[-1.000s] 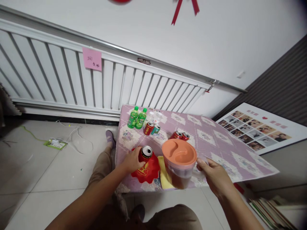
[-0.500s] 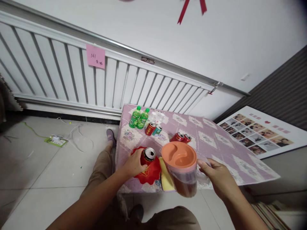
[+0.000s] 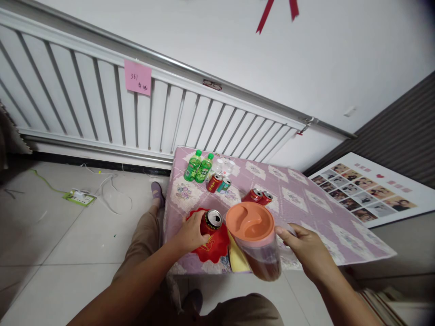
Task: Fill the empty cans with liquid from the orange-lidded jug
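My left hand (image 3: 191, 232) is wrapped round a red and black drink can (image 3: 213, 220) with an opened top. Beneath that can lies a red scalloped tray (image 3: 217, 249) with a gold pattern. By its handle, my right hand (image 3: 302, 246) holds a clear pitcher (image 3: 261, 258) with an orange lid (image 3: 250, 221). Brown liquid fills its lower part. The pitcher tilts toward the can, its lid close to the can's right side. A yellow cloth (image 3: 239, 259) shows between tray and pitcher, partly hidden by the pitcher.
Two green bottles (image 3: 198, 167) stand at the table's far left, beside a red can (image 3: 215, 183), a teal can (image 3: 224, 184) and clear bottles. Two more red cans (image 3: 257, 196) are mid-table. A radiator (image 3: 190, 108) runs behind. A power strip (image 3: 79, 198) lies on the floor.
The pitcher's lid has come slightly left, nearer the can, and the pitcher leans a bit more. My left hand keeps its hold on the can.
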Demonstrator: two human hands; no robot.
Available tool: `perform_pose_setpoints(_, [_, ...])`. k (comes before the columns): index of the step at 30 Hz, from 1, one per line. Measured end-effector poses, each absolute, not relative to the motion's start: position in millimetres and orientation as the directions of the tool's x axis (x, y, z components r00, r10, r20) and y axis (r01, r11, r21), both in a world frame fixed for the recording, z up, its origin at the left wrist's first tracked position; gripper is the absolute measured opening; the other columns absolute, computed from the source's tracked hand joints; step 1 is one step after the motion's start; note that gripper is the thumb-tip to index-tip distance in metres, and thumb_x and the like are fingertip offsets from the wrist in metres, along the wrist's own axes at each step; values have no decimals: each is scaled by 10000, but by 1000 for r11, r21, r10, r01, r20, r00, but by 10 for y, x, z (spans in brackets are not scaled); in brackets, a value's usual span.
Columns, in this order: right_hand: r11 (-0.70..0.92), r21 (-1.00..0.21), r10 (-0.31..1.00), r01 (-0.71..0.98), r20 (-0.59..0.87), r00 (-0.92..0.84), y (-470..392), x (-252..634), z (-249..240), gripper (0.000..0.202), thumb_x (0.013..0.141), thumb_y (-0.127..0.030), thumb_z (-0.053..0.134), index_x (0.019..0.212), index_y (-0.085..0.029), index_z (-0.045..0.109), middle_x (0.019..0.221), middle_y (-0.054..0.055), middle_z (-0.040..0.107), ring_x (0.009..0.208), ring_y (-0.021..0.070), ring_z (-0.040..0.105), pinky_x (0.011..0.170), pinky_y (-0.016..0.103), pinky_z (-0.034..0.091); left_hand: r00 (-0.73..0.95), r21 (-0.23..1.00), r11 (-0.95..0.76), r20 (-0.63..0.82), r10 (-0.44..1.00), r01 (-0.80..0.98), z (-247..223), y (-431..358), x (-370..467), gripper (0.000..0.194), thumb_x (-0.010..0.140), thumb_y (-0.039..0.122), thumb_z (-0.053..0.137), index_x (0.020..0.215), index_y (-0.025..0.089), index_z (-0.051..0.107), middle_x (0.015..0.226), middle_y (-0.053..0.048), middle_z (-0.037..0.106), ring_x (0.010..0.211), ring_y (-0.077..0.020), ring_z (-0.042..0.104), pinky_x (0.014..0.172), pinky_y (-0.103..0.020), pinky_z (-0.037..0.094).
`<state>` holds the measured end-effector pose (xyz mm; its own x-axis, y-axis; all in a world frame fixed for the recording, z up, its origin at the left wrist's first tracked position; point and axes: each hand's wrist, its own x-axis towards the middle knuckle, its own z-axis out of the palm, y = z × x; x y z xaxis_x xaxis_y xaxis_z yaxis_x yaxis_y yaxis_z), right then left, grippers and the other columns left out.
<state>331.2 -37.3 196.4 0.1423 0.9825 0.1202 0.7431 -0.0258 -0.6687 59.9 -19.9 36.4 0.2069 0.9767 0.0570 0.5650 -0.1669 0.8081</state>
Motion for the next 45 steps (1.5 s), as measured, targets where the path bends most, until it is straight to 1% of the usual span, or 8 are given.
perform_pose_setpoints(6, [-40,-658,988,752,88,129,-340,3267,1971,383,637,-559,691,522,-203,611,521,-10,511,531,142,427,491,259,365,204,805,-153,41,978,573,373,-217,582,698,715,218,661,1370,219,419,1455,-109,506,1381,-318,420,1195,-550,202])
perform_pose_setpoints(14, [-47,-653,985,756,97,145,-332,3118,2040,409,580,-567,666,440,-221,498,481,-30,397,500,124,373,465,258,331,194,812,-136,28,981,567,354,-208,589,696,717,217,664,1370,231,426,1479,-105,490,1391,-311,412,1203,-534,200])
perform_pose_setpoints(21, [-65,-651,986,756,75,149,-314,3054,2066,411,552,-570,671,427,-231,475,462,-33,391,476,126,383,452,265,334,190,818,-145,44,981,556,321,-209,589,693,711,224,666,1363,226,431,1451,-98,519,1368,-314,434,1196,-546,198])
perform_pose_setpoints(27, [-33,-651,986,759,101,130,-276,3114,2041,397,557,-562,703,431,-227,532,453,-23,453,472,135,413,442,260,340,188,820,-153,57,980,551,268,-196,602,709,709,217,684,1368,241,425,1455,-89,520,1375,-300,437,1213,-537,154])
perform_pose_setpoints(33, [-54,-659,981,750,103,161,-248,3161,2007,344,521,-533,754,469,-226,607,471,3,525,486,164,469,439,273,371,191,813,-154,54,980,561,259,-195,614,714,718,209,676,1381,247,414,1467,-92,509,1385,-299,428,1212,-528,165])
perform_pose_setpoints(37, [-58,-619,984,783,95,149,-275,3131,2052,407,555,-588,722,456,-229,556,459,-14,491,478,155,455,447,272,363,191,801,-134,25,981,584,248,-184,623,695,723,209,678,1370,236,425,1470,-102,502,1393,-301,418,1210,-541,165])
perform_pose_setpoints(39, [-67,-602,987,796,74,139,-290,3119,2077,407,577,-599,703,480,-228,567,477,-13,511,493,164,481,466,275,382,194,799,-134,23,981,586,236,-176,625,687,728,211,678,1368,230,427,1470,-103,501,1393,-299,418,1211,-550,160])
perform_pose_setpoints(45, [-55,-566,989,822,85,125,-278,3158,2074,364,606,-567,675,498,-231,585,487,6,541,506,190,522,466,285,400,199,779,-130,7,980,614,218,-146,639,669,740,219,669,1364,222,427,1476,-114,498,1392,-306,419,1209,-584,129])
